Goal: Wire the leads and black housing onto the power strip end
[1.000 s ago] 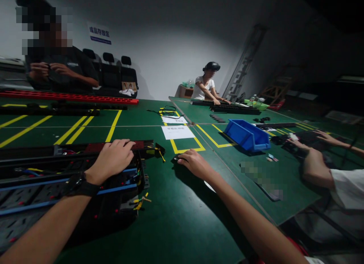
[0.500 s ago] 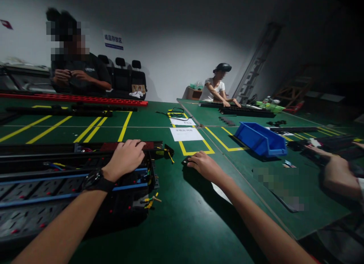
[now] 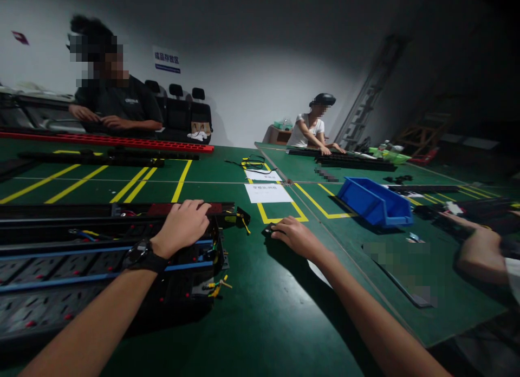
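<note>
My left hand is curled over a long black strip housing, palm down near its right end. A dark red section shows beyond the fingers. At that end, a small black end piece sticks out with a yellow-green wire. Several black socket strips with slots, red dots and blue edges lie nearer me, loose yellow wire ends at their right. My right hand pinches a small black piece with a light spot, low over the green table; its exact kind is unclear.
Ahead lie printed paper sheets inside yellow tape. A blue bin stands to the right, near a flat pixelated object. A co-worker's arm reaches in at far right. Two other people work across the table, behind a red rail.
The view has shifted slightly. Both my hands keep nearly the same places and holds. The co-worker at the back left has lowered their hands.
</note>
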The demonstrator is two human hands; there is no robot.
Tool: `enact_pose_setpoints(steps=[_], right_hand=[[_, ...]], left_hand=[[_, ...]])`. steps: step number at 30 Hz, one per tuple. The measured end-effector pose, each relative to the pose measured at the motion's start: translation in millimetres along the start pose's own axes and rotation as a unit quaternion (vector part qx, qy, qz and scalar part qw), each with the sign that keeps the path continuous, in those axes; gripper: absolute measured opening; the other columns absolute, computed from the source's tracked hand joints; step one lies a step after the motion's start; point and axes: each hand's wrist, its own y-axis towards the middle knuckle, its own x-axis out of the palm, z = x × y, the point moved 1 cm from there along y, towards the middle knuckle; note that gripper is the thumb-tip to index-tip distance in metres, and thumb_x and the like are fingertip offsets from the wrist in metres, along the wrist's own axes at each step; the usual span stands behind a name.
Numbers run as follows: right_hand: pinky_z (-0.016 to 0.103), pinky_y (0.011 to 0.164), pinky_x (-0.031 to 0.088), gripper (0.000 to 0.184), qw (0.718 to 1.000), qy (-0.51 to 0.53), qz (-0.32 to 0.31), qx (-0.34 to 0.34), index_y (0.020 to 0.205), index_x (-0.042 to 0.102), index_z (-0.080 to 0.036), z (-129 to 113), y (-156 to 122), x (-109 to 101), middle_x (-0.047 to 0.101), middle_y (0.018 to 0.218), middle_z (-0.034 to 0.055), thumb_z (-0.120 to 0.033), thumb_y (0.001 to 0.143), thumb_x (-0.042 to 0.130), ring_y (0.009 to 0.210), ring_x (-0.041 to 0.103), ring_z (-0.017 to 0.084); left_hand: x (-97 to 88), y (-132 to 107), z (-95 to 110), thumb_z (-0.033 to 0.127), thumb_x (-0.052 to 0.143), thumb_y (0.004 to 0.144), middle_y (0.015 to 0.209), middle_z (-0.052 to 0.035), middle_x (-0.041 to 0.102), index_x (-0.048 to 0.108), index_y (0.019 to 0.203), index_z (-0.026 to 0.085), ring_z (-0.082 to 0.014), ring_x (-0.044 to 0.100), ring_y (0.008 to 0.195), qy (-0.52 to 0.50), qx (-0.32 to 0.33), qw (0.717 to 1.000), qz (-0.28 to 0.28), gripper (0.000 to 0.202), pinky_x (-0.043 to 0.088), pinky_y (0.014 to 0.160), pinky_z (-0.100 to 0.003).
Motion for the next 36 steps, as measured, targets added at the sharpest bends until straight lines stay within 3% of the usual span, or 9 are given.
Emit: enact_pose_setpoints(steps=[5, 14, 23, 28, 36], right_hand=[[0.038, 0.093, 0.053, 0.03, 0.999, 0.004, -0.038, 0.005, 0.119, 0.082, -0.018, -3, -3, -10, 0.078, 0.111, 0.0126, -0.033, 0.111, 0.057, 0.105, 0.068, 0.028], [0.037, 0.092, 0.052, 0.03, 1.0, -0.002, 0.0, 0.006, 0.12, 0.081, -0.018, -6, -2, -3, 0.078, 0.109, 0.0142, -0.031, 0.111, 0.056, 0.105, 0.068, 0.028], [0.038, 0.089, 0.053, 0.03, 0.999, 0.01, -0.038, 0.016, 0.115, 0.082, -0.019, 3, -9, -6, 0.079, 0.111, 0.0139, -0.035, 0.109, 0.057, 0.105, 0.07, 0.029], [0.045, 0.095, 0.056, 0.029, 1.0, -0.008, 0.004, 0.026, 0.123, 0.08, -0.024, 10, -9, 9, 0.077, 0.121, 0.0149, -0.035, 0.107, 0.059, 0.113, 0.069, 0.034], [0.046, 0.09, 0.056, 0.026, 0.997, -0.053, 0.061, 0.013, 0.119, 0.08, -0.024, 10, -11, 16, 0.078, 0.116, 0.0144, -0.036, 0.107, 0.06, 0.105, 0.071, 0.033]], left_hand=[[0.1, 0, 0, 0.026, 0.04, 0.104, 0.148, -0.0194, 0.066, 0.068, 0.141, 0.015, -0.0372, 0.062, 0.131, 0.012, 0.0, 1.0, -0.008, 0.048, 0.05, 0.105, -0.054], [-4.2, -2, 5, 0.024, 0.042, 0.103, 0.146, -0.019, 0.067, 0.07, 0.138, 0.015, -0.0381, 0.063, 0.129, 0.006, -0.007, 1.0, -0.001, 0.045, 0.05, 0.103, -0.054], [-9.3, -3, 9, 0.023, 0.041, 0.106, 0.15, -0.017, 0.065, 0.067, 0.141, 0.015, -0.0359, 0.062, 0.132, 0.037, -0.011, 0.999, -0.032, 0.044, 0.05, 0.102, -0.051], [-9.6, -3, 9, 0.023, 0.042, 0.106, 0.149, -0.0167, 0.066, 0.066, 0.141, 0.015, -0.0364, 0.062, 0.131, 0.031, -0.012, 0.999, -0.031, 0.044, 0.05, 0.101, -0.052], [-9.3, -3, 10, 0.023, 0.043, 0.105, 0.147, -0.018, 0.067, 0.067, 0.138, 0.014, -0.0363, 0.062, 0.128, 0.014, -0.013, 0.999, -0.031, 0.043, 0.05, 0.1, -0.053]])
